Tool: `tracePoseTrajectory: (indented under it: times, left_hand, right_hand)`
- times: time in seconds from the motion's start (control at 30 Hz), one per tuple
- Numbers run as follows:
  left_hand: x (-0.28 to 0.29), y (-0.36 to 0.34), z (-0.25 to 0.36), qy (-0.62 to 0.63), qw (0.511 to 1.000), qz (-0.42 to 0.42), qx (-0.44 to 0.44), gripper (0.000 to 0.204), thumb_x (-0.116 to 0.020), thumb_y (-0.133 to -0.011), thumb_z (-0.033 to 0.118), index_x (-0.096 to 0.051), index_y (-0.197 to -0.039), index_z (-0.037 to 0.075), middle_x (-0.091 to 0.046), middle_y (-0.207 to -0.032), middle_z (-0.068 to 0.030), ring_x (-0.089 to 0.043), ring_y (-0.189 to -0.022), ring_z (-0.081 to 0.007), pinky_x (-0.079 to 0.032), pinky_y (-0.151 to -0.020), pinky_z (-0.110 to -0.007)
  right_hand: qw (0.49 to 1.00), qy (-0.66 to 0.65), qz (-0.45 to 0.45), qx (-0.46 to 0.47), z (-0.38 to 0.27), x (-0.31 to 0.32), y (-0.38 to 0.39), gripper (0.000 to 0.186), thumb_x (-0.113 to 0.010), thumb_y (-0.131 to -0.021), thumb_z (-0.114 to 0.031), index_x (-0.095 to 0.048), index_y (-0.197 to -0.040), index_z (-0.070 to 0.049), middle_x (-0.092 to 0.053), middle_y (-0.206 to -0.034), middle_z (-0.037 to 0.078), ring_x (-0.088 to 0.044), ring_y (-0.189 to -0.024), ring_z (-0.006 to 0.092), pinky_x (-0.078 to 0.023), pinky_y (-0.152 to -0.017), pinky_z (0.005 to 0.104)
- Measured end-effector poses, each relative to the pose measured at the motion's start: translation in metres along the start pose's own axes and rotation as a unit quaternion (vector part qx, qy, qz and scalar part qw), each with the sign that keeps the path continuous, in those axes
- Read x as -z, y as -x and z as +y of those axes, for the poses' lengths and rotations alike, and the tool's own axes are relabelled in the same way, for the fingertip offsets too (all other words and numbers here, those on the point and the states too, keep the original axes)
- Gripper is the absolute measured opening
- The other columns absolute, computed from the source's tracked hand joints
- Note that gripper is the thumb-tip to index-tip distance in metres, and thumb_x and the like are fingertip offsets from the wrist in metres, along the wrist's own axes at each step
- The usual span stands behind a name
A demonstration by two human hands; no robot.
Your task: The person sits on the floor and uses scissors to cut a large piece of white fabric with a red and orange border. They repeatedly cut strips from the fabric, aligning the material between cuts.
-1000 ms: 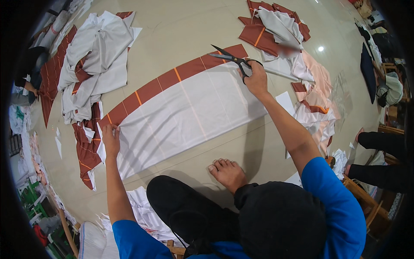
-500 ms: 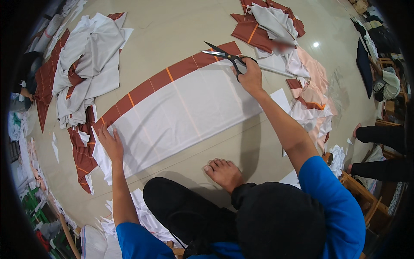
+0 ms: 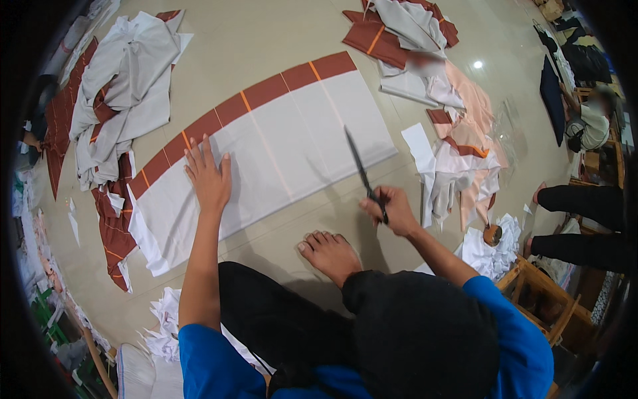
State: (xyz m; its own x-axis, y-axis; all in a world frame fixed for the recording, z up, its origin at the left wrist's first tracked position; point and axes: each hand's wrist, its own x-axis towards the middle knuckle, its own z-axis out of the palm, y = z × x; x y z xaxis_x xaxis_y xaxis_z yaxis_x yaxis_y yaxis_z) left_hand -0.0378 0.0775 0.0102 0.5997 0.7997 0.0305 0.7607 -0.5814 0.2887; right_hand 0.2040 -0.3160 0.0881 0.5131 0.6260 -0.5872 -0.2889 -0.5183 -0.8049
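Observation:
Spread over the floor lies a curved piece of pale fabric point(image 3: 306, 136) with a brown, orange-striped band along its far edge. My left hand point(image 3: 208, 174) rests flat on its left part, fingers spread, fingertips close to the brown band. In my right hand point(image 3: 396, 210) is a pair of black scissors point(image 3: 362, 167), gripped by the handles over the near right edge of the fabric. Its blades look closed and point away from me. My bare foot point(image 3: 330, 255) is on the floor just nearer than the fabric.
A crumpled pile of grey and brown cloth point(image 3: 136, 73) lies at the far left. Another heap of brown, grey and peach cloth point(image 3: 465, 100) is on the right. White scraps point(image 3: 488, 249) lie beside a wooden frame point(image 3: 541, 292). Another person's legs point(image 3: 585, 206) are at the right.
My right hand has brought the scissors from the far brown edge back toward me, and the blades have closed. My left hand has slid to the right along the fabric.

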Motion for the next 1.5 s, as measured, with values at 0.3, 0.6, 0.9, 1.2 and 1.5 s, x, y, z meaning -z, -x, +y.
tracePoseTrajectory:
  times: [0.3,0.6,0.9,1.2,1.5]
  left_hand:
    - [-0.035,0.032,0.082,0.025,0.997,0.031,0.066,0.082,-0.053,-0.114,0.051,-0.027,-0.180,0.011,-0.017,-0.188,-0.0252,-0.008,-0.172,-0.0548,-0.005,-0.136,-0.071]
    - [-0.043,0.065,0.111,0.035,0.998,0.015,0.046,0.084,-0.051,-0.114,0.052,-0.025,-0.181,0.008,-0.017,-0.188,-0.0244,-0.007,-0.171,-0.0563,-0.001,-0.132,-0.078]
    - [-0.045,0.065,0.116,-0.001,0.999,0.016,0.029,0.084,-0.050,-0.114,0.054,-0.029,-0.179,0.006,-0.020,-0.186,-0.0257,-0.010,-0.171,-0.0563,-0.005,-0.132,-0.079]
    - [-0.044,0.065,0.120,-0.015,0.999,0.024,0.021,0.083,-0.048,-0.115,0.055,-0.029,-0.178,0.005,-0.023,-0.185,-0.0266,-0.013,-0.171,-0.0552,-0.007,-0.132,-0.078]
    - [-0.043,0.065,0.121,-0.012,0.999,0.018,0.032,0.084,-0.045,-0.115,0.057,-0.028,-0.179,0.006,-0.023,-0.186,-0.0251,-0.012,-0.171,-0.0544,-0.005,-0.133,-0.076]
  right_hand:
    - [0.980,-0.045,-0.051,-0.185,0.063,-0.013,0.081,0.046,-0.084,-0.103,-0.046,-0.066,-0.084,-0.007,-0.064,-0.073,0.002,-0.060,-0.064,0.0119,-0.050,-0.061,0.0309]
    - [0.937,-0.225,-0.147,-0.222,0.054,-0.030,0.051,0.056,-0.076,-0.105,-0.060,-0.069,-0.100,-0.005,-0.065,-0.076,0.005,-0.064,-0.067,0.0185,-0.049,-0.062,0.0327]
    - [0.948,-0.213,-0.112,-0.206,0.064,-0.037,0.047,0.051,-0.080,-0.103,-0.053,-0.064,-0.091,-0.006,-0.063,-0.072,0.004,-0.061,-0.062,0.0155,-0.047,-0.058,0.0316]
    - [0.990,-0.051,0.011,-0.134,0.079,-0.053,0.039,0.051,-0.088,-0.100,-0.043,-0.057,-0.077,-0.010,-0.061,-0.066,0.002,-0.056,-0.057,0.0108,-0.044,-0.052,0.0297]
    - [0.988,-0.035,0.023,-0.151,0.043,-0.056,0.044,0.050,-0.089,-0.099,-0.040,-0.058,-0.075,-0.009,-0.062,-0.063,0.003,-0.055,-0.052,0.0098,-0.041,-0.048,0.0293]
